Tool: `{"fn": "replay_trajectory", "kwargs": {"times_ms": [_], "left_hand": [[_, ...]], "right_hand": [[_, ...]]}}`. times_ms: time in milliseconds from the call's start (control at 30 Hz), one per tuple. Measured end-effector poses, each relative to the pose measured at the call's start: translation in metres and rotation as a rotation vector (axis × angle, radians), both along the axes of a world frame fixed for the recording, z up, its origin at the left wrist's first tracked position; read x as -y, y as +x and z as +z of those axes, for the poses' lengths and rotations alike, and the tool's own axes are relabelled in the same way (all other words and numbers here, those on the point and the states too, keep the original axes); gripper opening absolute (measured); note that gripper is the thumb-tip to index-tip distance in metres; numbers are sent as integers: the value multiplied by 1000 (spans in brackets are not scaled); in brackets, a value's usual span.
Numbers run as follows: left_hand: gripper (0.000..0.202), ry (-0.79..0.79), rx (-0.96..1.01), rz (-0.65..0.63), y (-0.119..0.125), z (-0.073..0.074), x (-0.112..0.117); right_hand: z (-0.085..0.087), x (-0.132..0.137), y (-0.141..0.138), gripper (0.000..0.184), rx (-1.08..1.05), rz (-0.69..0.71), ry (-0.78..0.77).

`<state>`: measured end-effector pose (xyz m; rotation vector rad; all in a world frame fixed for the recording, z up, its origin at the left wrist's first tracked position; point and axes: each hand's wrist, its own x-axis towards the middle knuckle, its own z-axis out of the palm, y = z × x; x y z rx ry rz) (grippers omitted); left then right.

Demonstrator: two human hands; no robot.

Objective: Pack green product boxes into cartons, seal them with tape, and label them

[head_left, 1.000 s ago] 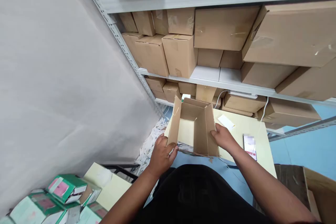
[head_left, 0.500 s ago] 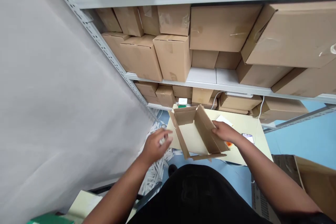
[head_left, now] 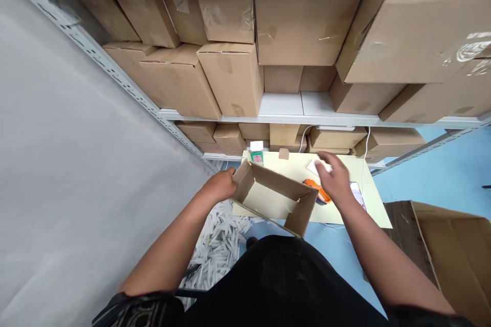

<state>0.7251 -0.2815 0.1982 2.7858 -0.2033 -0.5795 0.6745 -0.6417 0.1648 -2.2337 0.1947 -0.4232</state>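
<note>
My left hand (head_left: 219, 186) is closed on the left end of a cardboard box (head_left: 307, 210), held tilted above the cream table's front edge. The box stands open toward me, and a pale surface like the tabletop shows inside its walls. My right hand (head_left: 336, 180) is off the box, its thumb and fingers apart and nothing visible between them. It hovers just right of an orange tape dispenser (head_left: 321, 193), which lies on the table partly behind the box. A white card or paper (head_left: 312, 166) lies behind that hand.
On the cream table (head_left: 374, 199) are a phone (head_left: 357, 195), a green-and-white small box (head_left: 257, 152) and a cardboard scrap (head_left: 284, 154). Shelves (head_left: 284, 104) of cartons rise behind. Shredded paper (head_left: 218, 245) covers the floor at left; a large open carton (head_left: 452, 250) stands at right.
My left hand, free before, now grips the box. The right hand has let go of it and moved over the tape dispenser. The box has turned and the view has shifted.
</note>
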Motion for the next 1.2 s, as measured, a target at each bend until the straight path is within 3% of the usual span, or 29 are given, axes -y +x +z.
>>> {"fn": "replay_trajectory", "kwargs": {"times_ms": [67, 133, 200, 267, 367, 467, 567, 700, 867, 967, 1067, 1200], "left_hand": [[30, -150, -89, 82, -13, -4, 0], [30, -257, -149, 154, -24, -9, 3], [30, -277, -114, 190, -35, -14, 7], [34, -245, -30, 167, -46, -17, 10], [49, -193, 32, 103, -58, -20, 13], [65, -226, 2, 62, -65, -21, 17], [74, -338, 23, 24, -70, -25, 23], [67, -566, 56, -61, -75, -37, 28], [47, -719, 16, -231, -74, -52, 20], [69, -848, 12, -285, -76, -60, 4], [88, -833, -10, -363, -83, -70, -5], [54, -791, 131, -277, -89, -84, 3]], "right_hand": [[-23, 4, -42, 42, 47, -111, 83], [-51, 1, -76, 42, -11, -53, 201], [-75, -6, -92, 43, -34, -35, 342], [-89, -13, -90, 46, -41, -43, 421], [-89, -18, -67, 48, -39, -45, 381], [-82, -20, -45, 45, -19, -64, 175], [-80, -25, -34, 40, -28, -56, -43], [-83, -23, -26, 37, -121, -6, -138], [-92, -1, -21, 40, -184, 140, -114], [-101, 8, -24, 44, -155, 180, -69], [-108, 9, -27, 41, -178, 143, 66], [-107, 12, -30, 34, -224, 102, 350]]}}
